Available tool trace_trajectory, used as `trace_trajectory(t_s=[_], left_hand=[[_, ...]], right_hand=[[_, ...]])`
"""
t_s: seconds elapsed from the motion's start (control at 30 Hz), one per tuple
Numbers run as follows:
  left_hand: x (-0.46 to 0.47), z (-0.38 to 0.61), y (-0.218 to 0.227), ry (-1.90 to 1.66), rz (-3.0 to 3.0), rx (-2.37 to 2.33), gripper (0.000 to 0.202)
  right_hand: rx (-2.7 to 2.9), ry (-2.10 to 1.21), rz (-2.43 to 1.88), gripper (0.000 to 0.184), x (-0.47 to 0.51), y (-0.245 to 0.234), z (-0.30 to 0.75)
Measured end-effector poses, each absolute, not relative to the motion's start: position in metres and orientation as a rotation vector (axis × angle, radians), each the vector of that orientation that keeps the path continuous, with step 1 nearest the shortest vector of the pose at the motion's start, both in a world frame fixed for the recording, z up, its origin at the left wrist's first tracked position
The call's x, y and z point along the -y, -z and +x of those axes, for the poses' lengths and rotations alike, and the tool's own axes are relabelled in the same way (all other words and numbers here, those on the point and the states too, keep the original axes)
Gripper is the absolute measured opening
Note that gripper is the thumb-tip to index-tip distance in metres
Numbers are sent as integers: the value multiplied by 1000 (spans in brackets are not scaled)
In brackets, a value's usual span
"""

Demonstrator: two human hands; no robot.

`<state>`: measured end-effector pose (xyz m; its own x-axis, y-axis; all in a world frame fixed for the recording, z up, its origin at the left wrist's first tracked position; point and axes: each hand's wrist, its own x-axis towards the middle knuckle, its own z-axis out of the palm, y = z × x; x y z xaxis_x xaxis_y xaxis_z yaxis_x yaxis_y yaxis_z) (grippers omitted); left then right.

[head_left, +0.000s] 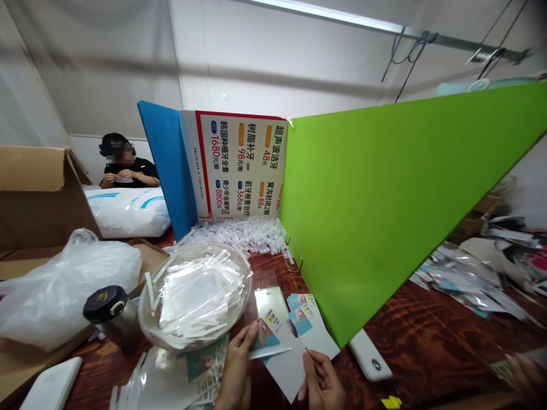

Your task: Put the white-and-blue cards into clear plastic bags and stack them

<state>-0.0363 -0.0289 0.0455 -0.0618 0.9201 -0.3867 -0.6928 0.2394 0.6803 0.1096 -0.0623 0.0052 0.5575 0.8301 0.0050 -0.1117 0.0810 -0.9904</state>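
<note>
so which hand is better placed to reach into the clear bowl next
Left, probably: the left hand pinching the clear plastic sleeve is right beside the rim of the clear round plastic bowl, while the right hand holds the white card farther away.

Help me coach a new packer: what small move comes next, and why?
Probably push the printed card deeper into the clear sleeve: left hand pinches the sleeve, right hand holds the card's lower edge, and the card seems only partly inside.
</note>
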Motion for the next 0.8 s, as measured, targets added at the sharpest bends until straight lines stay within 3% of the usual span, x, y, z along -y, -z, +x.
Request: trace_trajectory(t_s=[0.3, 0.53, 0.8], left_hand=[[45, -12, -42, -1268, 545, -877, 48], [48, -17, -37, -1173, 540, -859, 51], [66, -26, -23, -1054, 529, -854, 50]], right_hand=[[846, -809, -1338, 45, 73, -13, 114], [976, -725, -1433, 54, 81, -3, 113], [1071, -685, -1502, 36, 80, 3, 114]])
